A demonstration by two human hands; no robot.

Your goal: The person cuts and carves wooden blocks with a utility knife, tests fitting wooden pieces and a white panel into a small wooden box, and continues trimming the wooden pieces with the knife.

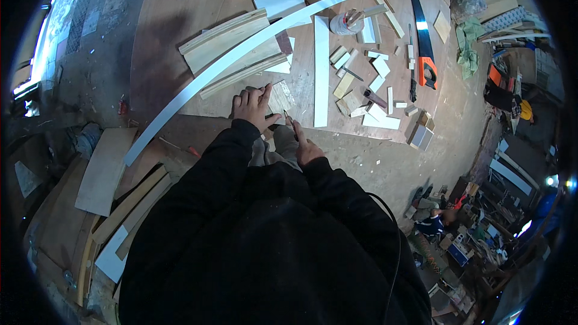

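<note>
My left hand (251, 106) lies flat at the near edge of the worktable, its fingers spread and resting by a small pale wooden board (281, 96). Closed around a slim pointed tool (288, 117), my right hand (307, 149) is just to the right and nearer to me. The tool's tip is at the near edge of that board; its exact kind is too small to make out. Beyond my left hand lie wide moulded wooden boards (232, 39). A long white strip (321, 72) lies to the right of the small board.
A long white strip (211, 72) arcs across the left side. Wood offcuts (379, 67), a clear jar (347, 24) and an orange-handled handsaw (426, 69) occupy the table's right side. Boards (106, 171) lean at the left. Another person (433, 222) is at the lower right.
</note>
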